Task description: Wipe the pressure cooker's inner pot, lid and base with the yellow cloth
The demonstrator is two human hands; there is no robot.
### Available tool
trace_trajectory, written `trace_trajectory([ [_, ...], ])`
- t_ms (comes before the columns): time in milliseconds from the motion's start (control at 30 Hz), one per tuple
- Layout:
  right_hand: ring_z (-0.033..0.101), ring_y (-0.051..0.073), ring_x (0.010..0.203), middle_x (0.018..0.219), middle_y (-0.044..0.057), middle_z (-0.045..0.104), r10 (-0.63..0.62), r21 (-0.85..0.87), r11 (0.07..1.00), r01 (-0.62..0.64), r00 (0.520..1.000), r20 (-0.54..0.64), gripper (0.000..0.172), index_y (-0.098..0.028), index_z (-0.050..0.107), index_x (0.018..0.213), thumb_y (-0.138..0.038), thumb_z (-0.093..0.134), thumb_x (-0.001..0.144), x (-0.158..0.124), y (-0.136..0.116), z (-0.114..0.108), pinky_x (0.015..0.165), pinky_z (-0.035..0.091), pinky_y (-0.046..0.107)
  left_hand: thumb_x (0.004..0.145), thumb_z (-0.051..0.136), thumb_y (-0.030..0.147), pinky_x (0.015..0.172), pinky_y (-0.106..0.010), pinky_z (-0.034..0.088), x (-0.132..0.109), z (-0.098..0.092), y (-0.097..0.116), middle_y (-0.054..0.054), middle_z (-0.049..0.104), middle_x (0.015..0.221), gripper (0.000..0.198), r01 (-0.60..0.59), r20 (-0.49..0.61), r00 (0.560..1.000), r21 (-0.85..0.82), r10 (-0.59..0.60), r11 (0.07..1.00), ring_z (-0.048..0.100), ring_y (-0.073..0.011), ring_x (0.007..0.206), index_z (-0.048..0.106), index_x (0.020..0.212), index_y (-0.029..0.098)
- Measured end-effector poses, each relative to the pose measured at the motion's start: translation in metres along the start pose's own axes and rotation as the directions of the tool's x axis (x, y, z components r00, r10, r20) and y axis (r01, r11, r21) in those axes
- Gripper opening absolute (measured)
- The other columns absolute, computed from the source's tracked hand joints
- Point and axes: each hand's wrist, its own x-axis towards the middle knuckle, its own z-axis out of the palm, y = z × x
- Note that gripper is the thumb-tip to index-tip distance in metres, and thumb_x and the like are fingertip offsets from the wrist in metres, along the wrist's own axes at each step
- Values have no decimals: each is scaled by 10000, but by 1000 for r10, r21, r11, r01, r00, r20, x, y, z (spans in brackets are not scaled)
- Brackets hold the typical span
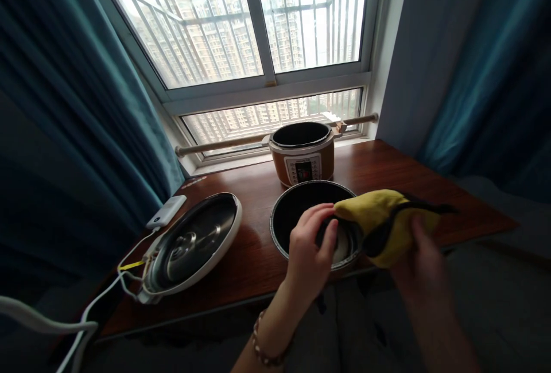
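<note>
My right hand [419, 264] grips a yellow cloth item with black trim [383, 218], perhaps a bag or a cloth; motion blurs it. It is held over the right rim of a dark round inner pot [279, 218]. My left hand [312, 241], with a braided bracelet at the wrist, is above the pot's front part. Its fingers and thumb are apart, and the fingertips are at the yellow item's left edge; I cannot tell whether they touch it. Something pale shows in the pot beside my thumb, too blurred to name.
An orange-brown and white electric cooker [278, 163] stands behind the pot, its top uncovered. To the left, a round lid [235, 229] lies with its dark inside up. A white power bank [167, 212] and white cables [101, 298] are at the wooden table's [253, 281] left edge.
</note>
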Motion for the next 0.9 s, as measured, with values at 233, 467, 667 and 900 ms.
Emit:
trace_trajectory([
  [233, 531, 138, 1100, 1121, -60, 618, -367, 115, 917, 383, 920, -136, 300, -308, 590, 1117, -409, 471, 861, 12, -36, -58, 860, 489, 271, 766, 550, 507, 602, -296, 459, -6, 41, -17, -79, 669, 725, 370, -174, 436, 884, 643, -169, 746, 630, -220, 688, 657, 719, 156],
  [467, 614, 201, 961, 1064, 24, 653, 10, -111, 993, -42, 962, -271, 464, -231, 581, 1145, -510, 547, 775, 34, 13, -86, 782, 520, 331, 848, 440, 349, 558, -281, 400, -10, 52, -26, -97, 672, 681, 336, -235, 402, 900, 772, -168, 591, 637, -210, 637, 669, 692, 159],
  [667, 645, 235, 903, 984, 52, 688, 351, -127, 924, -361, 932, -92, 469, -176, 602, 1065, -468, 650, 702, 30, 64, -83, 776, 528, 366, 853, 438, 351, 533, -263, 333, -2, 20, -17, -66, 666, 636, 351, -131, 265, 958, 741, -108, 658, 610, -179, 591, 638, 630, 168],
  [900, 630, 251, 946, 999, 86, 682, 415, -83, 910, -407, 894, 165, 484, -151, 620, 1013, -501, 652, 680, 7, 101, -40, 828, 502, 378, 831, 491, 368, 523, -220, 339, 4, -28, -12, -14, 614, 545, 345, 34, 75, 994, 511, -84, 859, 525, -112, 509, 651, 615, 152],
])
